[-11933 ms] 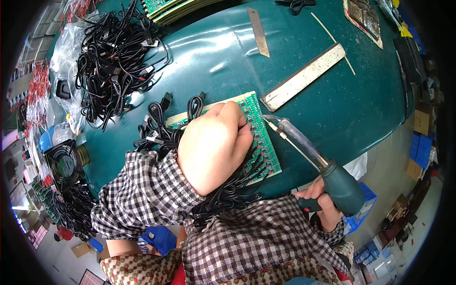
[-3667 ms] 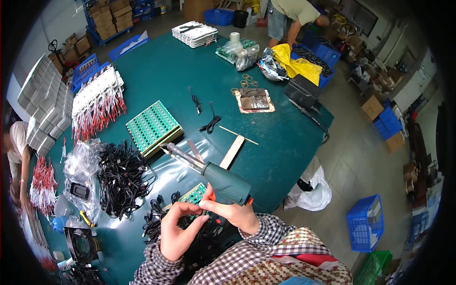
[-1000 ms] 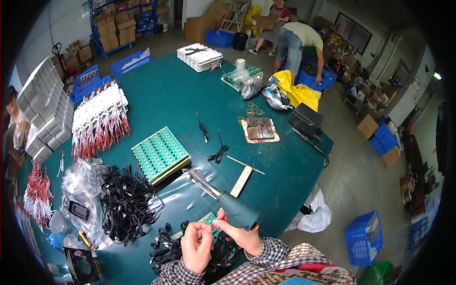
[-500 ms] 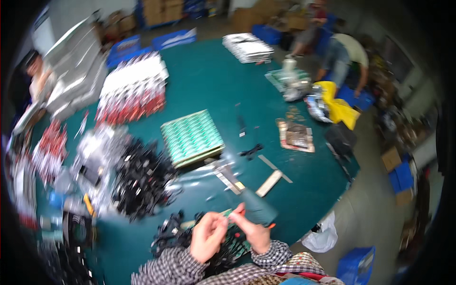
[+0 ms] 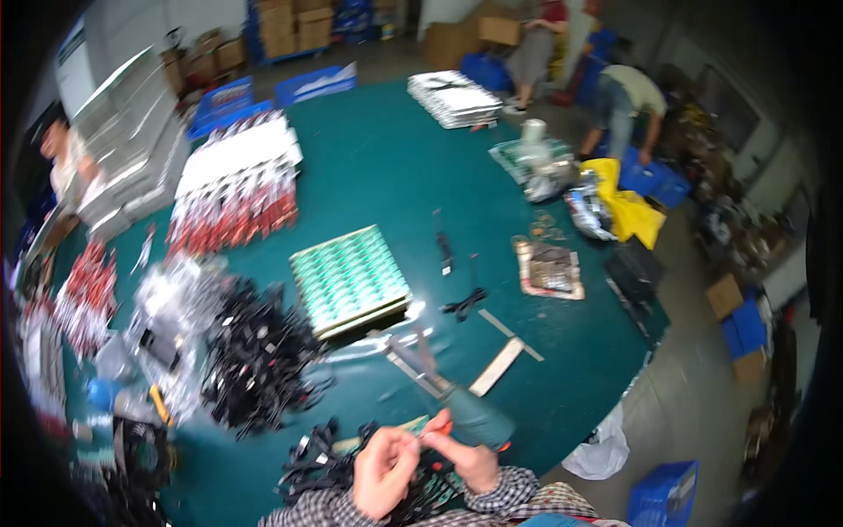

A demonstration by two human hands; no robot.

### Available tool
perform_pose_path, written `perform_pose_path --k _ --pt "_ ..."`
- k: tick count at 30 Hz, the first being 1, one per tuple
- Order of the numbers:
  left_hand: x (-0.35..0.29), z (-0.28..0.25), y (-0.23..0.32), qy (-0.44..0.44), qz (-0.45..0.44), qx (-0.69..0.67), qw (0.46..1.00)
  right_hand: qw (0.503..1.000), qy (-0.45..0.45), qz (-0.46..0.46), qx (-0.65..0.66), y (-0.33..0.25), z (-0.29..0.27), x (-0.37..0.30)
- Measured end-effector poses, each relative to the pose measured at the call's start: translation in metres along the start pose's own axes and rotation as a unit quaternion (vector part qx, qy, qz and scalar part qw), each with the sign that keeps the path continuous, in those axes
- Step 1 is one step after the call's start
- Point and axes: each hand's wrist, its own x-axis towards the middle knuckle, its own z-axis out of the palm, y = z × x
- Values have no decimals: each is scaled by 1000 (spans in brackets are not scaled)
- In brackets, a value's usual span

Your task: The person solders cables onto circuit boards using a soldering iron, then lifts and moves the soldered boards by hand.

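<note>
My left hand (image 5: pixel 385 470) and my right hand (image 5: pixel 467 457) are close together over the near edge of the green table (image 5: pixel 351 167). Thumbs and fingers of both are pinched, nearly meeting. A tiny red-orange piece (image 5: pixel 447 429) shows at the right fingertips; what the left fingers hold is too small to make out. Under and beside the hands lies a heap of black cables (image 5: pixel 307 465), with bits of green circuit board among them. Just beyond the right hand is a dark green, roughly rectangular thing (image 5: pixel 479 418), with thin metal strips (image 5: pixel 417 369) beyond it.
A stack of green panels (image 5: pixel 349 277) stands mid-table, beside a large pile of black cables (image 5: pixel 259 351) and clear plastic bags (image 5: pixel 180 299). White strips with red ends (image 5: pixel 233 180) lie farther left. A yellow bag (image 5: pixel 628 206) is at the right edge. Other people are beyond the table.
My hands stay pinched together in nearly the same place. The whole view has shifted slightly. At the back, the person in red now stands more fully in view.
</note>
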Motion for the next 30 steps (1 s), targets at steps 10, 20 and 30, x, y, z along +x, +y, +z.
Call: perform_pose_path --k 10,20,30 --pt "13 3 -30 13 104 45 994 999 30 -2 26 1 -7 -1" --pt "13 1 -32 26 98 32 994 1000 24 2 17 2 -5 2" --pt "6 4 -1 -3 31 -8 999 999 11 -8 36 -3 -2 0"
